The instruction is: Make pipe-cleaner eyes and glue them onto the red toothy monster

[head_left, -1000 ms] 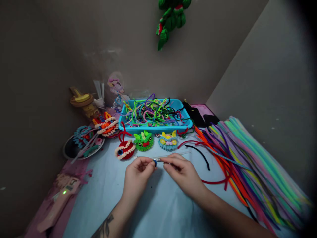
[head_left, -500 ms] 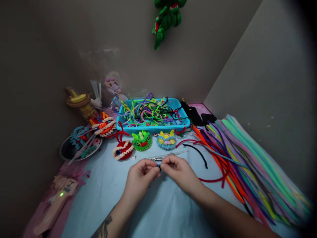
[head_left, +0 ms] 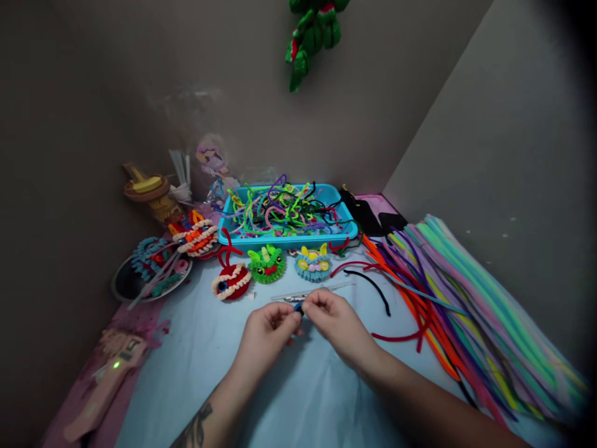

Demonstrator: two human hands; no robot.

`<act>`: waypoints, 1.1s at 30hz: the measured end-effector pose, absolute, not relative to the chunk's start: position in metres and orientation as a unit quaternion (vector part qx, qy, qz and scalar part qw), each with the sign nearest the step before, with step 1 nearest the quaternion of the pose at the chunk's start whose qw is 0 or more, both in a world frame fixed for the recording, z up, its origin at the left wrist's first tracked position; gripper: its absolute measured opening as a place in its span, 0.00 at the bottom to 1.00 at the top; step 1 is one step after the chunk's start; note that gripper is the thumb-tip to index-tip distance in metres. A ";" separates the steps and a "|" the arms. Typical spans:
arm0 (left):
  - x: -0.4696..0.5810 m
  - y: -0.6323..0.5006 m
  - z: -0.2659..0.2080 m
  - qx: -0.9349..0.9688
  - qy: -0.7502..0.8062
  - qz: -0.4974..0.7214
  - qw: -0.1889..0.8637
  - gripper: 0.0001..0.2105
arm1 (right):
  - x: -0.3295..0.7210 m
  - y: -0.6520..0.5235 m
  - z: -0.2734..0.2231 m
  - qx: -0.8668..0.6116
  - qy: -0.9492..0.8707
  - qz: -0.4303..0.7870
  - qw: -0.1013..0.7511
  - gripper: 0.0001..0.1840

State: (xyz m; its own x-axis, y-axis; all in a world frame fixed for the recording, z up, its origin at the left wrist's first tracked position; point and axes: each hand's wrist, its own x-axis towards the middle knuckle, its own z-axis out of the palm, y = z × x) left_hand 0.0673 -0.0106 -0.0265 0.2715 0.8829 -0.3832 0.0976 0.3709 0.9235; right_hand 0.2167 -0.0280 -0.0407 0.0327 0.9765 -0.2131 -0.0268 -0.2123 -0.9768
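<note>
Blue-and-black craft piece, small and partly hidden, is held between the fingertips of both hands, just above the bench and before the row of chenille heads. On the far left, a pink handheld device with a lit green light is laid at the edge, and a metal bowl is filled with coiled blue chenille. Next are set a red-and-cream head, a green head and a blue-and-yellow head. The piece is pinched by the left hand and gripped from the other side by the right hand. A second ago it was pinched by the left hand alone, with the right fingertips held apart; now it is met by both, and more blue is shown, so fine two-handed shaping is suggested. A silver tool is left lying behind the fingers. Further right are spread a black stem and a bundle of coloured chenille stems.
</note>
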 end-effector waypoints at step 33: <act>0.063 -0.009 -0.024 0.509 0.507 0.263 0.644 0.07 | 0.223 -0.028 -0.032 -0.537 -0.448 0.569 0.433 0.14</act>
